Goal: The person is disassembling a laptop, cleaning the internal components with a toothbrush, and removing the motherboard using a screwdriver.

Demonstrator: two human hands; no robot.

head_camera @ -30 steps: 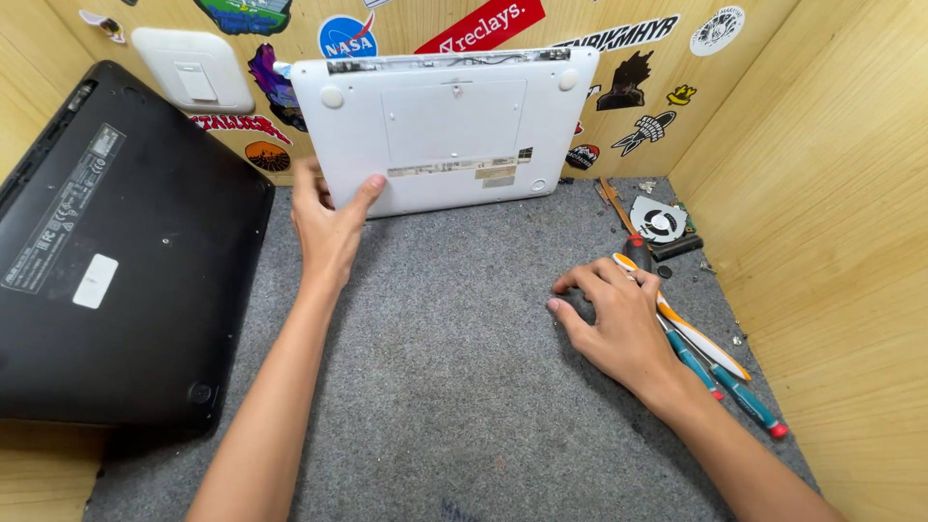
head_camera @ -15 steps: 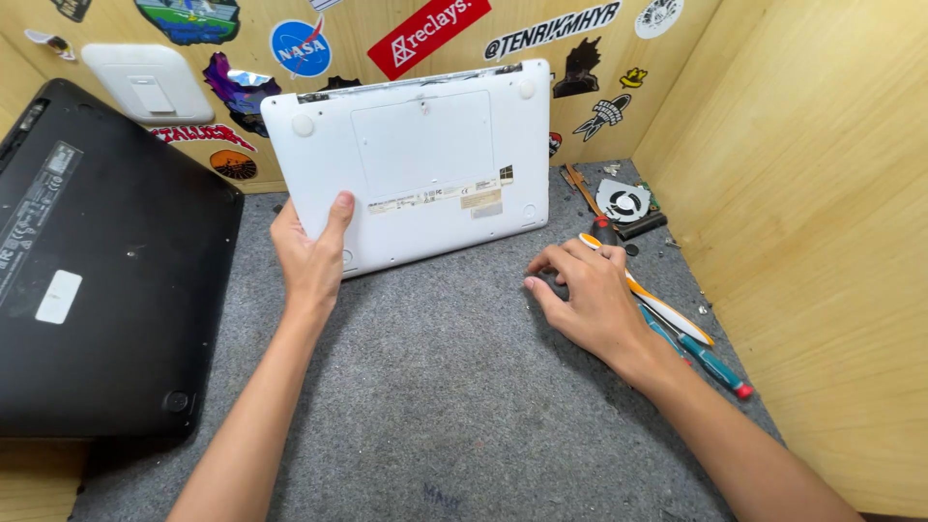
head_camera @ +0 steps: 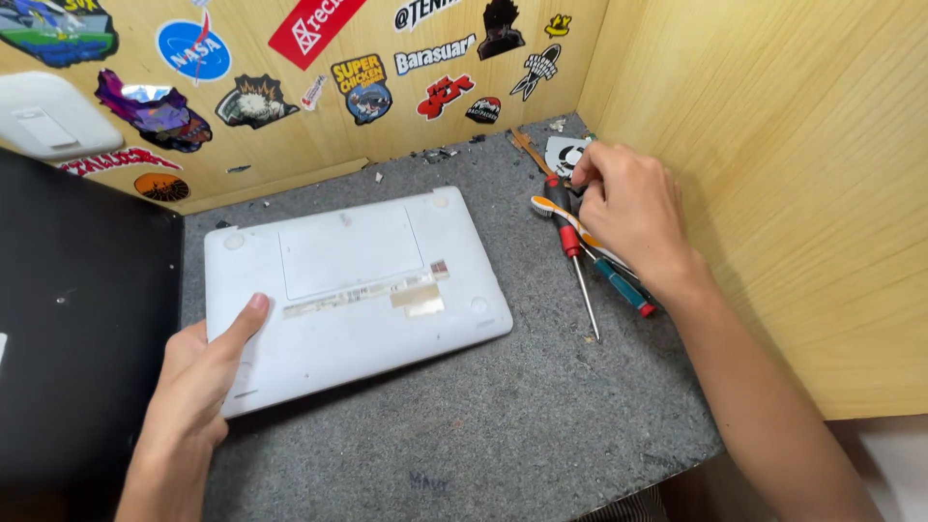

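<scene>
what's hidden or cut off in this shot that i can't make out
Head view only:
- Right hand covers the handle of the red-and-black screwdriver; the grip of its fingers cannot be told.
- Teal-handled tool is partly under the right wrist.
- Left hand hides the near corner of the white upturned laptop.
- Black laptop is cut off by the left edge.
- Small debris by the back wall is too small to identify.

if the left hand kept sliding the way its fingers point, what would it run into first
The left hand already rests on the white laptop, fingers pointing up and right across its underside. Going on, it would likely cross the long label strip first; depth is hard to judge.
</scene>
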